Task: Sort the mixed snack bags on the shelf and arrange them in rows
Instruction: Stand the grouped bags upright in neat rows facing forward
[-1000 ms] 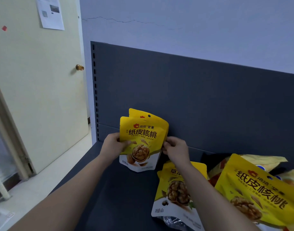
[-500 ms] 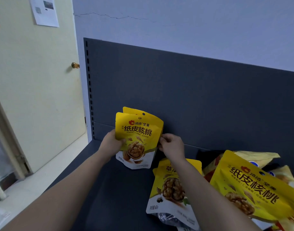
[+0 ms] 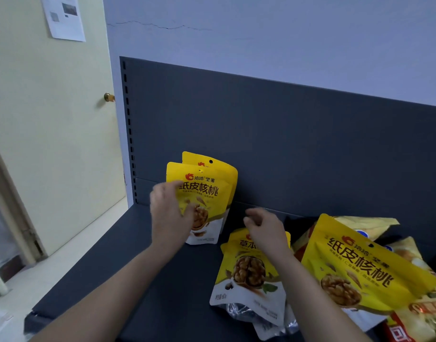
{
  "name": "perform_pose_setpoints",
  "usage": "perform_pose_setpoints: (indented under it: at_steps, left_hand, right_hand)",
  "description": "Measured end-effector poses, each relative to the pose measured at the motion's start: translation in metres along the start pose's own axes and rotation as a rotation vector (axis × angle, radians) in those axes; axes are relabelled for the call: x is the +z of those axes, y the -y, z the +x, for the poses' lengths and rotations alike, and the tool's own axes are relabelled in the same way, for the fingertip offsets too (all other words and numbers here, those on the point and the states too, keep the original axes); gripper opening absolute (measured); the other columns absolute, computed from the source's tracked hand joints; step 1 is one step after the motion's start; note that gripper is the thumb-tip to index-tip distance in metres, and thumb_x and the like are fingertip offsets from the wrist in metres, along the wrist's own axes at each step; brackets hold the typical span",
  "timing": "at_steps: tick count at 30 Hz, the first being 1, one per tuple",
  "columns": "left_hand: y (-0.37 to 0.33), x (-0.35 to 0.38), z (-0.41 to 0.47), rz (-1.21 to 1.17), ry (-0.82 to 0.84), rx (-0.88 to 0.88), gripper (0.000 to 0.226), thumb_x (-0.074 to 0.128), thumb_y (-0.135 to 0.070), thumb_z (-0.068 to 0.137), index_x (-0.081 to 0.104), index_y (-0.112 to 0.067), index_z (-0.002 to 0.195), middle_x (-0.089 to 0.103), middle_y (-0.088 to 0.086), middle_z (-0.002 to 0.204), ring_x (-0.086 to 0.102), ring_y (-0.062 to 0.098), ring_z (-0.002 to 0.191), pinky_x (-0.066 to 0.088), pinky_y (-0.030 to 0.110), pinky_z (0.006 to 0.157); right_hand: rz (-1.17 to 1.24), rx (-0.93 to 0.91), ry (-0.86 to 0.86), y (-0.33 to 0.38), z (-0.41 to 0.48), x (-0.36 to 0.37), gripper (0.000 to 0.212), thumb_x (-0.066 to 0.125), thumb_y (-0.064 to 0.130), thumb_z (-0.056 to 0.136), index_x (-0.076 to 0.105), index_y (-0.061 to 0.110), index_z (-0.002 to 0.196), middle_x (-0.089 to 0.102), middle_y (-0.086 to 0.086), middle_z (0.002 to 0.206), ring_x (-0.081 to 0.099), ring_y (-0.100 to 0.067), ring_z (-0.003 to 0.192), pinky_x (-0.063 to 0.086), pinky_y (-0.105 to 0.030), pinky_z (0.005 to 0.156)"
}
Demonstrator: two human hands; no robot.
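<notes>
Left hand (image 3: 170, 213): fingers loose, before the upright yellow plastic walnut pouch (image 3: 208, 186), far left.
Right hand (image 3: 263, 228): loosely curled, holding nothing, above the flat yellow-white walnut pouch (image 3: 249, 272).

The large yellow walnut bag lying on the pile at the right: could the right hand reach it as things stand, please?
Probably yes: the empty right hand hovers just left of the large yellow walnut bag, which lies uppermost with nothing covering it.

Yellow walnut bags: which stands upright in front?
The front yellow walnut bag at far left, by the dark grey back panel; one hides behind it, others lie flat.
</notes>
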State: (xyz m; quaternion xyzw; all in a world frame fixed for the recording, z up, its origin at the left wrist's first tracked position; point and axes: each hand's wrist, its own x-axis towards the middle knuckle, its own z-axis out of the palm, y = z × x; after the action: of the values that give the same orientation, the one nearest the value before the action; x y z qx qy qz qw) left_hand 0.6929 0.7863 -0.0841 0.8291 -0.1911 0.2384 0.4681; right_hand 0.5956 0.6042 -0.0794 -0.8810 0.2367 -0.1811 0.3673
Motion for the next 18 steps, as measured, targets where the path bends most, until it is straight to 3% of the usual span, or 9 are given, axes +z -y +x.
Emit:
perform_pose_setpoints:
  at_steps: [3, 6, 8, 10, 12, 14, 16, 18]
  left_hand:
    - [-0.008, 0.019, -0.027, -0.003, 0.341, 0.060, 0.021, 0.063, -0.019, 0.089, 0.062, -0.016, 0.109, 0.048, -0.002, 0.111, 0.047, 0.017, 0.108, 0.042, 0.031, 0.090]
    - [-0.012, 0.040, -0.047, 0.131, 0.738, -0.042, 0.033, 0.057, -0.033, 0.093, 0.057, -0.018, 0.123, 0.052, 0.007, 0.120, 0.051, 0.025, 0.113, 0.043, 0.033, 0.092]
    - [-0.019, 0.049, -0.056, 0.095, 0.877, -0.125, 0.026, 0.054, -0.035, 0.095, 0.054, -0.018, 0.115, 0.058, 0.011, 0.117, 0.055, 0.028, 0.109, 0.047, 0.035, 0.091]
    - [-0.024, 0.056, -0.062, -0.023, 0.884, -0.237, 0.032, 0.054, -0.035, 0.096, 0.050, -0.017, 0.121, 0.058, 0.012, 0.125, 0.055, 0.027, 0.115, 0.046, 0.032, 0.093]
    - [-0.027, 0.060, -0.063, -0.108, 0.853, -0.380, 0.061, 0.057, -0.040, 0.094, 0.036, -0.013, 0.144, 0.046, 0.010, 0.143, 0.046, 0.024, 0.130, 0.042, 0.032, 0.101]
    - [-0.027, 0.062, -0.063, -0.197, 0.814, -0.513, 0.077, 0.064, -0.041, 0.089, 0.028, -0.009, 0.149, 0.042, 0.010, 0.146, 0.043, 0.025, 0.131, 0.041, 0.037, 0.105]
    - [-0.026, 0.061, -0.065, -0.292, 0.780, -0.640, 0.073, 0.071, -0.036, 0.084, 0.039, -0.007, 0.142, 0.053, 0.010, 0.135, 0.054, 0.025, 0.119, 0.049, 0.038, 0.096]
    - [-0.026, 0.057, -0.067, -0.396, 0.805, -0.751, 0.050, 0.073, -0.026, 0.084, 0.056, -0.004, 0.125, 0.067, 0.010, 0.115, 0.065, 0.021, 0.097, 0.055, 0.033, 0.076]
  right_hand:
    - [-0.194, 0.054, 0.022, -0.015, -0.014, -0.003, 0.031, 0.056, 0.032, 0.095, 0.062, 0.027, 0.125, 0.062, 0.004, 0.128, 0.055, -0.019, 0.120, 0.045, -0.035, 0.099]
    - [-0.319, 0.137, 0.045, -0.026, -0.026, -0.003, 0.032, 0.053, 0.039, 0.095, 0.059, 0.034, 0.126, 0.057, 0.005, 0.133, 0.044, -0.023, 0.129, 0.039, -0.046, 0.104]
    - [-0.302, 0.163, 0.048, -0.032, -0.031, -0.002, 0.037, 0.054, 0.041, 0.094, 0.056, 0.033, 0.129, 0.052, 0.002, 0.136, 0.040, -0.024, 0.132, 0.037, -0.049, 0.105]
    - [-0.260, 0.177, 0.053, -0.040, -0.034, 0.000, 0.044, 0.057, 0.040, 0.092, 0.053, 0.028, 0.134, 0.049, -0.003, 0.140, 0.038, -0.026, 0.134, 0.035, -0.046, 0.108]
    - [-0.204, 0.183, 0.029, -0.045, -0.037, 0.001, 0.047, 0.060, 0.035, 0.092, 0.052, 0.022, 0.136, 0.046, -0.008, 0.143, 0.036, -0.027, 0.136, 0.032, -0.039, 0.111]
    - [-0.129, 0.189, -0.018, -0.047, -0.042, 0.000, 0.046, 0.061, 0.030, 0.092, 0.051, 0.018, 0.136, 0.041, -0.011, 0.146, 0.032, -0.026, 0.138, 0.029, -0.036, 0.112]
    - [-0.053, 0.201, -0.054, -0.048, -0.049, -0.002, 0.045, 0.060, 0.025, 0.093, 0.050, 0.017, 0.136, 0.036, -0.011, 0.149, 0.029, -0.025, 0.141, 0.029, -0.035, 0.112]
    - [-0.010, 0.213, -0.096, -0.049, -0.054, -0.004, 0.045, 0.059, 0.023, 0.094, 0.048, 0.017, 0.137, 0.034, -0.011, 0.150, 0.029, -0.026, 0.141, 0.031, -0.037, 0.110]
